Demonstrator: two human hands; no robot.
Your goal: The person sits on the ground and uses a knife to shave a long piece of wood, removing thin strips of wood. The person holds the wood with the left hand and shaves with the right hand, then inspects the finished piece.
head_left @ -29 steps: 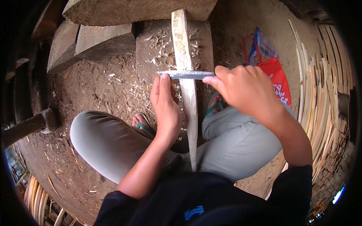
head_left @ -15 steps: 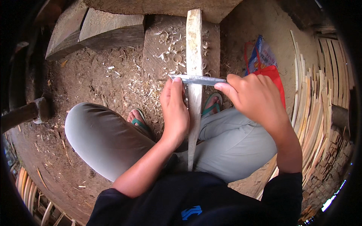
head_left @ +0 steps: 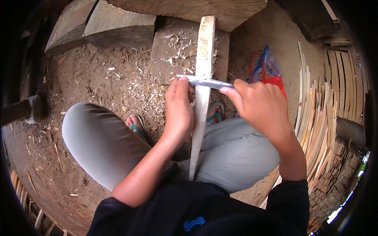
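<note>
Between the knees, head view: long pale wooden slat point(head_left: 201, 98) runs from the lap out to a flat grey wooden block point(head_left: 165, 51) on the dirt, far end resting on it. Grey metal blade point(head_left: 206, 82) lies crosswise over the slat, about a third of the way down from the far end.

Left hand point(head_left: 178, 108): fingers mostly straight, not closed into a fist, fingertips pressing on the blade's left end just left of the slat. Palm sits beside the slat's left edge; can't tell if it touches.

Right hand point(head_left: 260, 106): curled closed around the blade's right end, presumably the handle, which is hidden under the fingers. Forefinger stretched along the blade's back.

Around it: curled pale wood shavings point(head_left: 145, 88) scattered on the block and on the brown dirt floor point(head_left: 78, 78). Green-strapped sandals point(head_left: 138, 128) on both feet, either side of the slat. Red-and-blue plastic bag point(head_left: 269, 69) beyond the right hand. Stack of thin pale wooden strips point(head_left: 319, 118) along the right side. Dark hammer-like tool point(head_left: 21, 110) at the left edge.

Judgement, shaving pass:
- keep blade square to the slat, both ends loaded evenly, else one edge gets cut deeper
- shallow angle, thin curls, no digging
- left fingertips stay on the blade's back, off the edge
- slat braced firm against body and block so it doesn't roll
- stroke directed clear of knees and feet
</note>
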